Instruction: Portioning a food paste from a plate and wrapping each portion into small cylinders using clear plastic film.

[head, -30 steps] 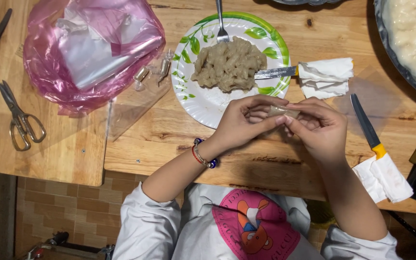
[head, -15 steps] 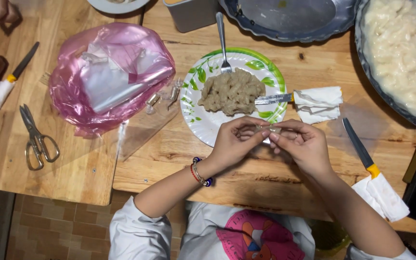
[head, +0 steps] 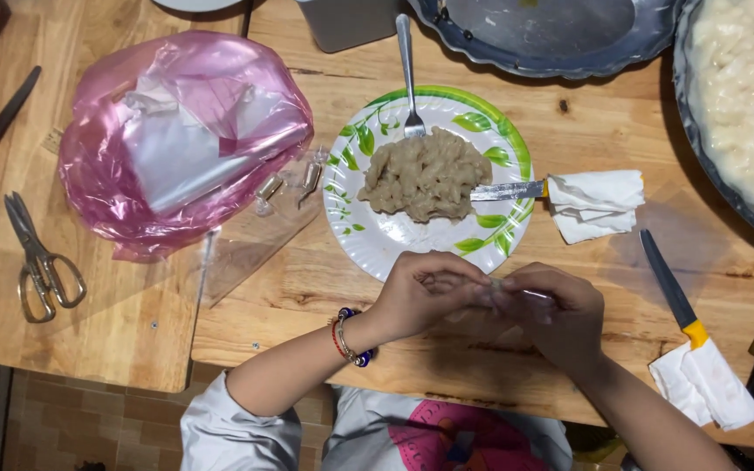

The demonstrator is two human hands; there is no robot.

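Small clear plastic wrapper (head: 506, 298): pinched between the fingertips of both hands, held just above the wooden table (head: 560, 139) near its front edge. Left hand (head: 421, 295) and right hand (head: 553, 312): fingers curled closed on it. Directly beyond: paper plate (head: 368, 240) bearing brown paste (head: 425, 173), fork (head: 407, 70) and knife (head: 510, 190). Further left: pink plastic bag (head: 181, 139), scissors (head: 41, 260).

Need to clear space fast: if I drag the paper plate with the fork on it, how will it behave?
The paper plate looks thin, so it would likely flex. The mound of filling adds weight at the centre. The fork only leans on the rim and may slide off.
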